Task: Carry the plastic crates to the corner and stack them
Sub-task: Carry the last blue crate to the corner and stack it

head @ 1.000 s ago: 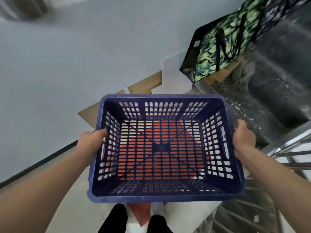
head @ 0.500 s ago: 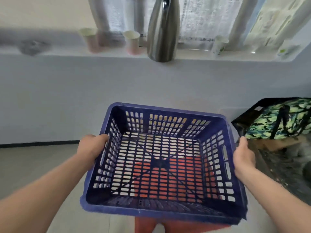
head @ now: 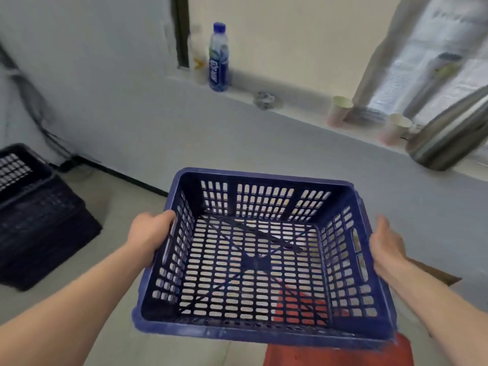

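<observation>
I hold an empty blue slotted plastic crate (head: 258,262) in the air in front of me, level, its open top up. My left hand (head: 151,233) grips its left side wall at the handle slot, fingers hidden behind the wall. My right hand (head: 386,247) grips the right side wall the same way. At the far left a stack of dark crates (head: 39,220) stands on the floor in the room's corner.
A ledge along the wall carries a blue-capped bottle (head: 218,58), two paper cups (head: 340,110) and a steel flask (head: 446,136). Something red (head: 340,355) lies on the floor under the crate. Cables (head: 31,101) run down the left wall.
The view has swung left: the camouflage bag left the frame, the ledge slid to the right, and the dark crate stack came into sight. Both hands kept their hold on the blue crate.
</observation>
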The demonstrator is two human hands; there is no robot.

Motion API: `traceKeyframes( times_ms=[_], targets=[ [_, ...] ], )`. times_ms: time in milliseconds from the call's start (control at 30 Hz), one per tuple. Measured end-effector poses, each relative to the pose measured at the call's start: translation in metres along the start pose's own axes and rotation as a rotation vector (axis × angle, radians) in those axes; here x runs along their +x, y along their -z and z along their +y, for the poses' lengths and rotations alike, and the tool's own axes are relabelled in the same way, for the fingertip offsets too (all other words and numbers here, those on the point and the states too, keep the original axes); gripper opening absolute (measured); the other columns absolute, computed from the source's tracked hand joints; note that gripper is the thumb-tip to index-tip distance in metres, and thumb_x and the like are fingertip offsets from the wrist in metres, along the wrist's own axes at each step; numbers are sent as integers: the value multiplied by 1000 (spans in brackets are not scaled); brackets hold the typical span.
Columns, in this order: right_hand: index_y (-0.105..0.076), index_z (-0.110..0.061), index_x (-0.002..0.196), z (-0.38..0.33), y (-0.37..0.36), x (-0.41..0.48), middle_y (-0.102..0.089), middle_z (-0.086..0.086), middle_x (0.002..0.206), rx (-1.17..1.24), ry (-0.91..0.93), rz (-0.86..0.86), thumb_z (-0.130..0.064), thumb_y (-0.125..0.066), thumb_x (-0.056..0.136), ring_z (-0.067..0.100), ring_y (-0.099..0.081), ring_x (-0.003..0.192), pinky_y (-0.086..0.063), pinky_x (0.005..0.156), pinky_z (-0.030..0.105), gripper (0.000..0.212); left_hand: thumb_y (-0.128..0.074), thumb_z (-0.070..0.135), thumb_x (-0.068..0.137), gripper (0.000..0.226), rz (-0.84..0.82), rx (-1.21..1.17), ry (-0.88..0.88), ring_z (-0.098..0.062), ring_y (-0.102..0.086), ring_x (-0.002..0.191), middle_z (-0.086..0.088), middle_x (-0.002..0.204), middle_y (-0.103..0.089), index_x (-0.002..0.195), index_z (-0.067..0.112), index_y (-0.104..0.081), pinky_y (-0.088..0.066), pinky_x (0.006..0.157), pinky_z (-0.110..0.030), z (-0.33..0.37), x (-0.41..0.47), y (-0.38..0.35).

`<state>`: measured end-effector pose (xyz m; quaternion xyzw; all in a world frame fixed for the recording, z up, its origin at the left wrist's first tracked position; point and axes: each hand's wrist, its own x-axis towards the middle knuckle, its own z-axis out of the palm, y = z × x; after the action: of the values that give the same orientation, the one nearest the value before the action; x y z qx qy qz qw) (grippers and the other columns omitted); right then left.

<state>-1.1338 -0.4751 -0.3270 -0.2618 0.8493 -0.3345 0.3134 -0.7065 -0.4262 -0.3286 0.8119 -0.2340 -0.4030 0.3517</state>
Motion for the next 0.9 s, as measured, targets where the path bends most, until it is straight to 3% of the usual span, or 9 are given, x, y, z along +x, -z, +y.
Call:
traceKeyframes(
  times_ms=[100, 233, 333, 433, 633, 800, 900],
  targets=[
    [-52, -12, 78, -31, -56, -32, -60, 15, 79, -59, 84, -59, -71, -26, 91, 32, -58, 72, -48, 68, 46, 65, -67, 36, 80, 37, 78, -23, 18, -36, -71, 73, -17, 79, -74, 84, 0, -69, -61, 76, -46, -13, 21, 62],
    [-51, -14, 81, -70, -123, -84, -63, 17, 83, -127, 188, -163, -67, -26, 85, 34, -59, 73, -50, 69, 46, 58, -65, 47, 63, 50, 177, -63, 42, -39, -70, 77, -20, 82, -73, 80, 0, -66, -59, 78, -51, -37, 46, 137],
    [-56, -15, 84, -90, -169, -116, -72, 24, 95, -161, 234, -226, -68, -27, 86, 42, -70, 83, -58, 81, 56, 60, -65, 47, 62, 60, 245, -94, 79, -42, -71, 79, -24, 86, -73, 89, -6, -69, -58, 80, -55, -53, 55, 183],
    [-57, -15, 84, -111, -208, -144, -73, 24, 101, -194, 296, -283, -66, -27, 88, 40, -70, 84, -58, 85, 56, 59, -67, 43, 70, 52, 320, -132, 118, -42, -70, 79, -24, 85, -74, 89, -5, -69, -58, 81, -55, -65, 57, 221],
    [-55, -14, 86, -153, -282, -185, -62, 14, 84, -224, 431, -396, -57, -29, 98, 32, -57, 76, -54, 79, 49, 52, -66, 43, 70, 49, 449, -187, 197, -41, -71, 80, -23, 84, -74, 85, -3, -69, -57, 80, -54, -88, 68, 276],
    [-59, -9, 79, -189, -349, -209, -65, 15, 83, -277, 507, -517, -54, -30, 102, 36, -61, 77, -53, 80, 47, 58, -69, 34, 78, 37, 526, -300, 285, -40, -71, 80, -20, 86, -74, 90, -2, -69, -58, 83, -52, -94, 82, 309],
    [-66, -4, 86, -212, -389, -221, -67, 15, 82, -316, 543, -608, -53, -31, 103, 40, -65, 81, -53, 79, 47, 63, -69, 31, 82, 35, 569, -337, 328, -39, -72, 77, -19, 82, -75, 91, -2, -70, -59, 79, -49, -93, 94, 324]
  ],
)
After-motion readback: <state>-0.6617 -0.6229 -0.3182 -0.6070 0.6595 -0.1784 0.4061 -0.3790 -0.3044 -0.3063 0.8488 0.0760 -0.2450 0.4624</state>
